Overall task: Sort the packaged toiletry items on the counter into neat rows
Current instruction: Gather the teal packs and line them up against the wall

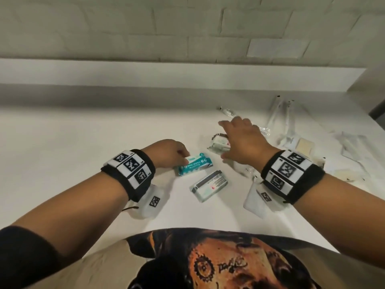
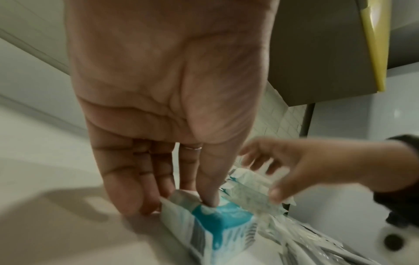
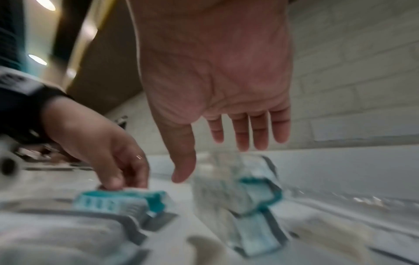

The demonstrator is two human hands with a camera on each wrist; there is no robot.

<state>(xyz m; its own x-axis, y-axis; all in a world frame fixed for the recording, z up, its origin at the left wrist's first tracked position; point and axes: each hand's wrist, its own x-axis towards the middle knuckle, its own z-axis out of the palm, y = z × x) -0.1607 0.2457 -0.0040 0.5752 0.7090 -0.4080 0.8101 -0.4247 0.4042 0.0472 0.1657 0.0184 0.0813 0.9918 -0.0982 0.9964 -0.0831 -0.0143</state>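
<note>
A teal "mini wipes" pack (image 1: 195, 164) (image 2: 217, 222) (image 3: 120, 200) lies on the white counter (image 1: 83, 142). My left hand (image 1: 183, 157) (image 2: 181, 202) pinches its left end, thumb on top and fingers against the end flap. A second wipes pack (image 1: 218, 142) (image 3: 240, 193) (image 2: 249, 190) lies just beyond, to the right. My right hand (image 1: 235, 138) (image 3: 215, 157) hovers over it with fingers spread, holding nothing. A third pack (image 1: 209, 184) (image 3: 68, 233) lies face down nearer to me.
Several clear-wrapped items (image 1: 285, 122) and wrapped soap bars (image 1: 305, 146) lie scattered at the right of the counter. One small twisted wrapper (image 1: 227, 111) sits beyond the right hand. A raised ledge (image 1: 145, 76) and a brick wall run behind.
</note>
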